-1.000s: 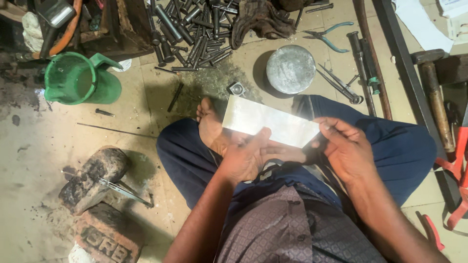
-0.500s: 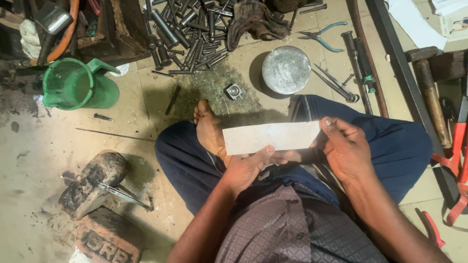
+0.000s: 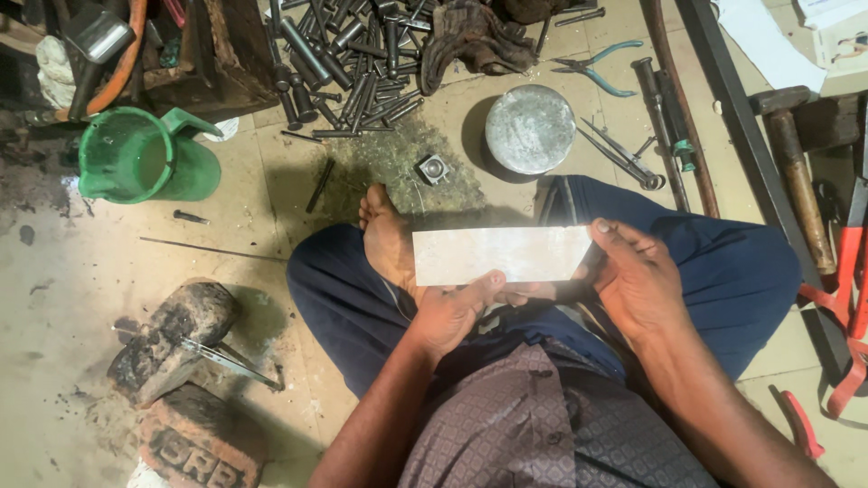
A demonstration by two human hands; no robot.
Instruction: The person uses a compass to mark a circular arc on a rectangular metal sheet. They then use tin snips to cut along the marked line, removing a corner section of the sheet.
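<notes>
Head view: a person sits cross-legged on the floor (image 3: 81,271), a bare foot (image 3: 387,237) showing over the dark blue trousers. Both hands hold a flat, pale metal strip (image 3: 502,255) level above the lap, near the middle of the scene. The left hand (image 3: 452,312) supports the strip from below at its near edge, fingers curled under and thumb against the edge. The right hand (image 3: 637,280) grips the strip's right end, thumb on top and fingers closed around behind it.

Just beyond the foot lies a small square nut (image 3: 432,168), and right of it stands a round metal block (image 3: 530,129). Far at the top lies a heap of steel punches (image 3: 348,50), with pliers (image 3: 597,70) to the right. A green jug (image 3: 136,155) stands at far left. A hammer (image 3: 796,172) lies at the right edge, above red-handled cutters (image 3: 845,289). At near left a brick (image 3: 194,443) sits beside a dark lump of stone (image 3: 172,339) with a thin blade against it.
</notes>
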